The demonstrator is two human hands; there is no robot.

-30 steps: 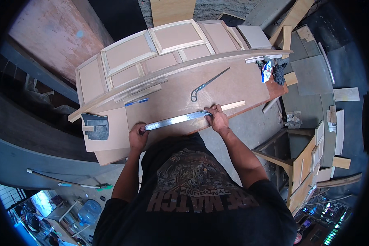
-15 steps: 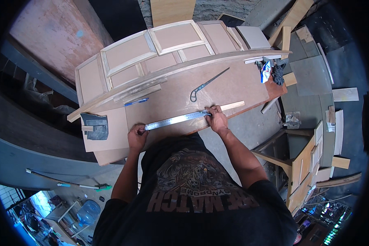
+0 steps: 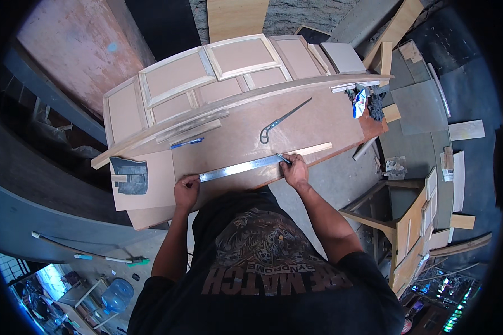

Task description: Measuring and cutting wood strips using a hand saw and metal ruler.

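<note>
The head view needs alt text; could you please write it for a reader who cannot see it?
A person's left hand pinches one end of a shiny metal ruler over a brown work surface; the right hand, at the other end, holds a slim, pen-like tool. A handsaw and a blue pen lie beyond the ruler, with wood-framed panels farther back.

1. A hand could slide over the table (image 3: 229, 146) between the saw (image 3: 274, 127) and the metal ruler (image 3: 235, 170).
2. There is room right of the saw too, up to the bunched dark cloth (image 3: 376, 104).
3. Left of the saw, the blue pen (image 3: 188, 143) and short sticks (image 3: 195, 132) get in the way.
4. Behind them, 1 long wood bar (image 3: 246, 93) runs across.
5. The left hand (image 3: 187, 190) and right hand (image 3: 295, 170) block the ruler's 2 ends.
</note>
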